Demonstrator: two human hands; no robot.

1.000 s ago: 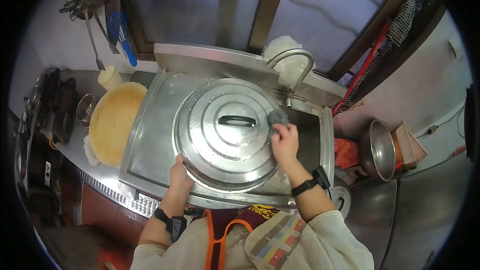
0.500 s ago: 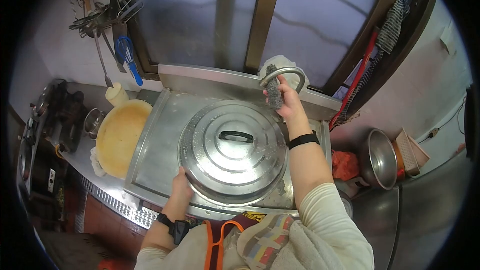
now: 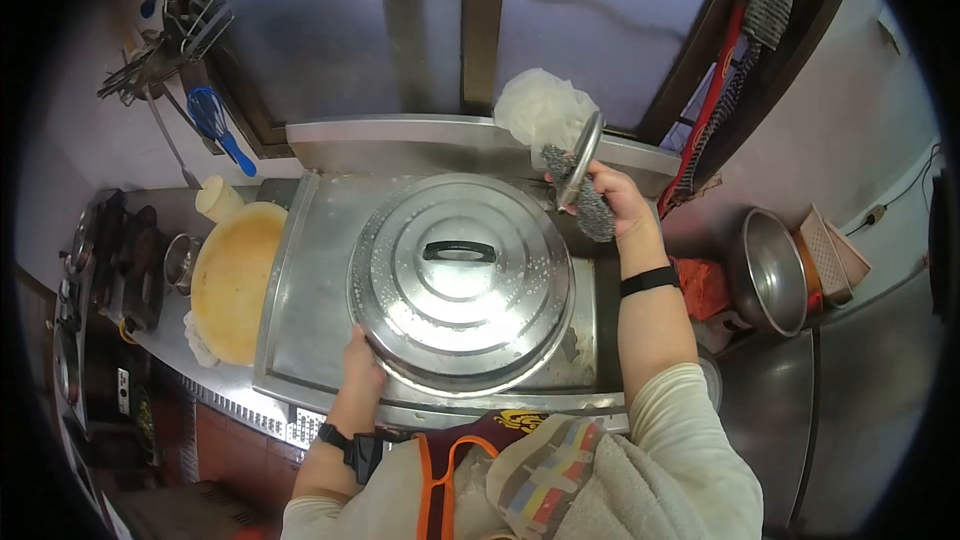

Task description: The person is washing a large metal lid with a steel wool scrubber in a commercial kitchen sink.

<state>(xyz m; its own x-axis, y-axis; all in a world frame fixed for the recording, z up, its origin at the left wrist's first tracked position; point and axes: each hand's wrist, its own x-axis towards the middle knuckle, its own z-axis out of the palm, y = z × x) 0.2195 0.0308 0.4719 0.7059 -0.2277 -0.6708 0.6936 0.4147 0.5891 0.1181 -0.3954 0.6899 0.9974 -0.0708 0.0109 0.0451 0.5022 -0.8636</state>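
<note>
A large round metal lid [image 3: 455,325] with a black handle [image 3: 459,252] lies over the steel counter, water drops dotting its left side. My left hand [image 3: 363,370] is at its lower left edge, thumb up along the rim and the other fingers hidden. At the upper right, my right hand [image 3: 622,202] is closed on a dark grey scouring pad [image 3: 592,208] pressed against a curved metal faucet spout [image 3: 585,155]. Part of the pad shows on the spout's left side too. A translucent white plastic bag [image 3: 543,105] sits right behind the spout.
A yellowish round board [image 3: 238,280] stands at left, beside a cream cup [image 3: 216,198] and a small metal bowl [image 3: 181,260]. Utensils and a blue whisk [image 3: 210,117] hang on the wall. A steel bowl [image 3: 775,270] and a red bag [image 3: 702,288] are at right.
The spout has swung from pointing left to pointing toward me, and my right hand with the scouring pad has moved right and down. My left hand stays at the lid's edge.
</note>
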